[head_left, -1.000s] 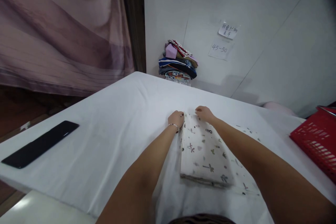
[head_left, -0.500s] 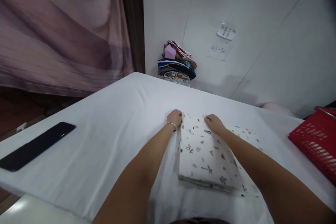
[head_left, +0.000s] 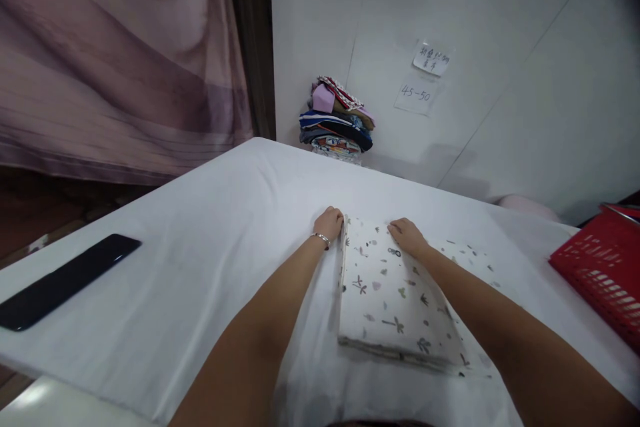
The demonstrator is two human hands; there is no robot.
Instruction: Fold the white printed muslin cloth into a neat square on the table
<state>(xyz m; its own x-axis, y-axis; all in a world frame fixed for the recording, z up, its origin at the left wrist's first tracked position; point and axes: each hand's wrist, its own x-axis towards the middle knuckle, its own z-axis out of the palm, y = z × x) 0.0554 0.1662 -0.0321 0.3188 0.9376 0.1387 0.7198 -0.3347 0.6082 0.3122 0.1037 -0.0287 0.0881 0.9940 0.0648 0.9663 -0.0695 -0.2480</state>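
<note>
Fingers (head_left: pixel 334 215) of left hand (head_left: pixel 327 223) curled at far corner of folded white floral-print cloth (head_left: pixel 395 300); right hand (head_left: pixel 407 237) flat atop; risk: uneven press skews folded layers on white-covered bench (head_left: pixel 210 247).

White wall (head_left: pixel 500 27), mauve curtain (head_left: pixel 115 60)

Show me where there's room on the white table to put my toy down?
The biggest bare stretch of the white table lies between the black phone and the left hand. Another lies beyond both hands, toward the stack of clothes. It is crowded on the right, where the right hand presses the folded patterned cloth near the red basket.
</note>
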